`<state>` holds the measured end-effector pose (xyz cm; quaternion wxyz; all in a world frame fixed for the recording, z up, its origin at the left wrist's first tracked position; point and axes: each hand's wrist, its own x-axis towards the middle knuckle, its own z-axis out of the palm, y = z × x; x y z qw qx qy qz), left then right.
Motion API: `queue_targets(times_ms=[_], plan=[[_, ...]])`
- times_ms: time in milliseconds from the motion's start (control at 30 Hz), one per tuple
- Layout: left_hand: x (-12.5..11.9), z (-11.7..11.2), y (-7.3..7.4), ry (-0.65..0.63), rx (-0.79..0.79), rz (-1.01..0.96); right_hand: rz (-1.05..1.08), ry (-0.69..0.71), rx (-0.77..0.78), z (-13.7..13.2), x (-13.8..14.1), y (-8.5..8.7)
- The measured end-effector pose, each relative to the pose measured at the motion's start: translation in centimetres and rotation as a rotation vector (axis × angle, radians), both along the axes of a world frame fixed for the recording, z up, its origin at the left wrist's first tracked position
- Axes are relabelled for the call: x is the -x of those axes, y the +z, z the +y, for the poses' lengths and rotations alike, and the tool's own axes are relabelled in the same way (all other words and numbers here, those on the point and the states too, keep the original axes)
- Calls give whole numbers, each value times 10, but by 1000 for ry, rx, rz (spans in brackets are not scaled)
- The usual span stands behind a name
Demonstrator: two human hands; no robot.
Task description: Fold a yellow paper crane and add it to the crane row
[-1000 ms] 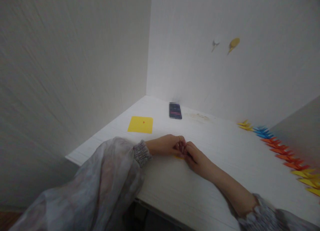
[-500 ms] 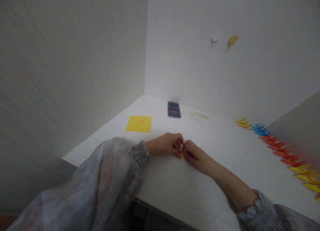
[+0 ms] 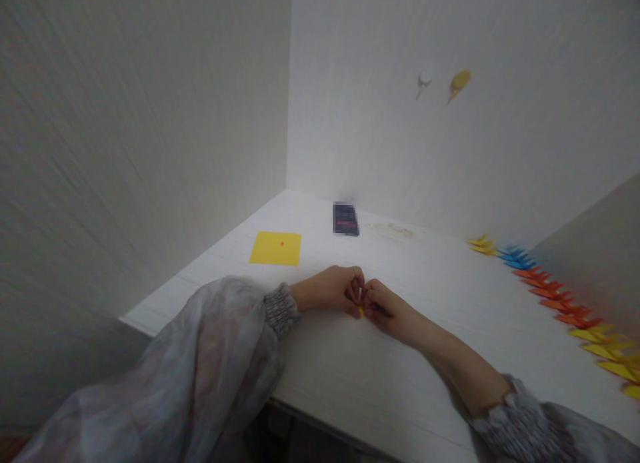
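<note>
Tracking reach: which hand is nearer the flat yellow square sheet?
Left. The left hand lies just right of the yellow sheet; the right hand, meeting it over a small yellow piece, is farther right.

The left hand (image 3: 327,291) and right hand (image 3: 389,309) meet fingertip to fingertip, fingers curled inward, both wrists low, arms in sheer grey sleeves (image 3: 220,356).

On the table (image 3: 350,376) we see a yellow square (image 3: 275,248) near its far left corner; a dark blurred object (image 3: 345,219) at the far edge; folded papers (image 3: 550,293) along the right edge.
</note>
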<state>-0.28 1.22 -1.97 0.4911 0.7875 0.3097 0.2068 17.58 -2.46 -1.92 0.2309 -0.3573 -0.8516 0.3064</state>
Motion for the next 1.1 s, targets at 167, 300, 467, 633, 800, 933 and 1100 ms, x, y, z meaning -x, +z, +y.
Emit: queue_targets(times_ms=[167, 300, 467, 633, 800, 933, 1100], plan=[[-2, 0, -1, 36, 42, 14, 14, -18, 3, -1, 0, -1], [-2, 1, -4, 54, 64, 12, 17, -38, 9, -2, -1, -3], [-1, 1, -5, 51, 107, -13, 18, -63, -21, -3, 1, -3], [-1, 1, -6, 69, 104, -15, 19, -58, -18, -3, 2, -4], [-3, 0, -2, 88, 96, 32, 13, -78, 20, -3, -1, -9], [-5, -1, 4, 107, 122, 65, 4, -118, 80, -3, -2, -10], [-5, -3, 8, 118, 118, 106, -1, -172, 118, -1, 2, -7]])
